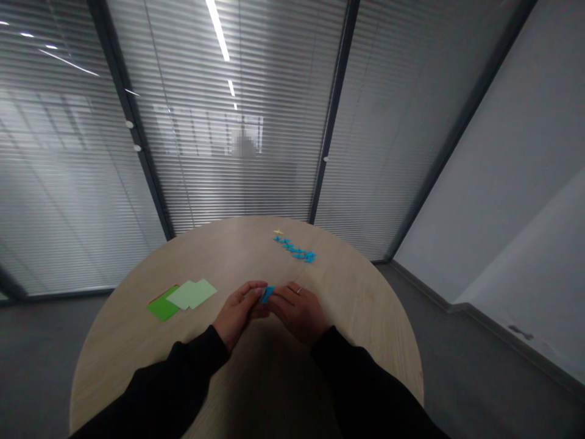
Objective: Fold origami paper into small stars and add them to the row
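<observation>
A small blue piece of paper (267, 293) is pinched between my two hands above the middle of the round wooden table (219, 256). My left hand (240, 310) grips its left side with closed fingers. On its right side my right hand (298, 311), with a ring on one finger, holds it with closed fingers too. Both arms wear black sleeves. Most of the paper is hidden by my fingers.
A stack of green paper sheets (183, 299) lies on the table to the left. Several small blue folded paper shapes (296, 250) form a row at the far side, with a yellow one (278, 231) at its end. Glass walls with blinds stand behind.
</observation>
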`<act>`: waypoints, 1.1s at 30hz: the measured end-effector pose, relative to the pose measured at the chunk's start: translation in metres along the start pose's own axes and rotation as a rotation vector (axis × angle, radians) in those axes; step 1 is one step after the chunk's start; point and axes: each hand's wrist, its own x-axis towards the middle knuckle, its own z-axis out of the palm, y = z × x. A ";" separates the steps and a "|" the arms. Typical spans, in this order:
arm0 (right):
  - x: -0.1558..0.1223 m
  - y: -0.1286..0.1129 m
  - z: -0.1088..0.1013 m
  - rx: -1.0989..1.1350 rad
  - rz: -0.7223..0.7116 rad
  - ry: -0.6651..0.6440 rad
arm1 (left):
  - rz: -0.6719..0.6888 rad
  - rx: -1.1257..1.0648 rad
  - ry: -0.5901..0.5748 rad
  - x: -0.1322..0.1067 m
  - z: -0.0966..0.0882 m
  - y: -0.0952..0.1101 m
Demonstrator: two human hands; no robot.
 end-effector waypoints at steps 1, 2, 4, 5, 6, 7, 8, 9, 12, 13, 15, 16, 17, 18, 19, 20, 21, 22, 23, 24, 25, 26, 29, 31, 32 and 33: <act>-0.001 0.001 0.002 0.045 0.030 0.022 | -0.005 0.008 -0.005 -0.001 0.000 0.001; -0.001 0.001 0.003 0.092 0.060 0.040 | -0.006 0.019 -0.012 -0.002 0.000 0.001; -0.002 0.003 0.006 0.175 0.117 0.060 | -0.001 0.047 -0.038 -0.002 0.000 0.001; -0.002 0.003 0.008 0.208 0.144 0.062 | 0.003 0.064 -0.051 -0.002 -0.001 0.001; -0.003 0.004 0.008 0.240 0.170 0.064 | 0.007 0.081 -0.057 -0.002 -0.001 0.000; -0.003 0.004 0.009 0.272 0.197 0.069 | 0.011 0.097 -0.059 -0.002 -0.002 0.000; -0.003 0.004 0.010 0.306 0.226 0.077 | 0.013 0.113 -0.058 -0.002 -0.002 -0.001; -0.003 0.004 0.010 0.339 0.250 0.089 | 0.016 0.128 -0.054 -0.002 -0.002 -0.001; -0.003 0.002 0.012 0.411 0.302 0.137 | 0.028 0.161 -0.050 -0.003 -0.001 0.001; -0.003 0.001 0.012 0.429 0.326 0.148 | 0.030 0.167 -0.051 -0.004 0.000 0.002; -0.003 0.000 0.014 0.477 0.394 0.152 | 0.031 0.174 -0.053 -0.005 0.000 0.003; -0.003 0.000 0.015 0.510 0.433 0.145 | 0.029 0.179 -0.058 -0.006 0.001 0.004; -0.002 -0.001 0.016 0.543 0.467 0.139 | 0.028 0.186 -0.065 -0.006 0.001 0.005; -0.002 -0.001 0.016 0.574 0.498 0.139 | 0.030 0.193 -0.073 -0.006 0.001 0.005; -0.002 -0.001 0.016 0.598 0.523 0.145 | 0.038 0.201 -0.085 -0.005 0.000 0.005; -0.001 -0.002 0.016 0.618 0.541 0.152 | 0.051 0.211 -0.096 -0.005 0.000 0.005; -0.001 -0.002 0.016 0.634 0.554 0.161 | 0.064 0.222 -0.105 -0.005 0.000 0.004; 0.000 -0.003 0.016 0.648 0.564 0.168 | 0.075 0.231 -0.109 -0.004 0.000 0.004; 0.000 -0.003 0.016 0.659 0.573 0.172 | 0.084 0.239 -0.111 -0.004 0.000 0.004; 0.001 -0.004 0.015 0.669 0.583 0.173 | 0.089 0.243 -0.108 -0.004 0.000 0.003; 0.001 -0.005 0.015 0.675 0.592 0.172 | 0.091 0.241 -0.101 -0.003 0.000 0.003; 0.002 -0.007 0.014 0.675 0.601 0.173 | 0.091 0.234 -0.087 -0.003 0.000 0.002; 0.004 -0.012 0.013 0.640 0.576 0.163 | 0.092 0.195 -0.027 -0.002 0.000 0.000; 0.005 -0.015 0.014 0.577 0.536 0.163 | 0.095 0.183 0.013 -0.002 0.000 -0.002; 0.005 -0.016 0.015 0.542 0.513 0.165 | 0.098 0.182 0.027 -0.001 0.001 -0.002; 0.006 -0.017 0.015 0.508 0.483 0.170 | 0.099 0.182 0.034 -0.001 0.001 -0.003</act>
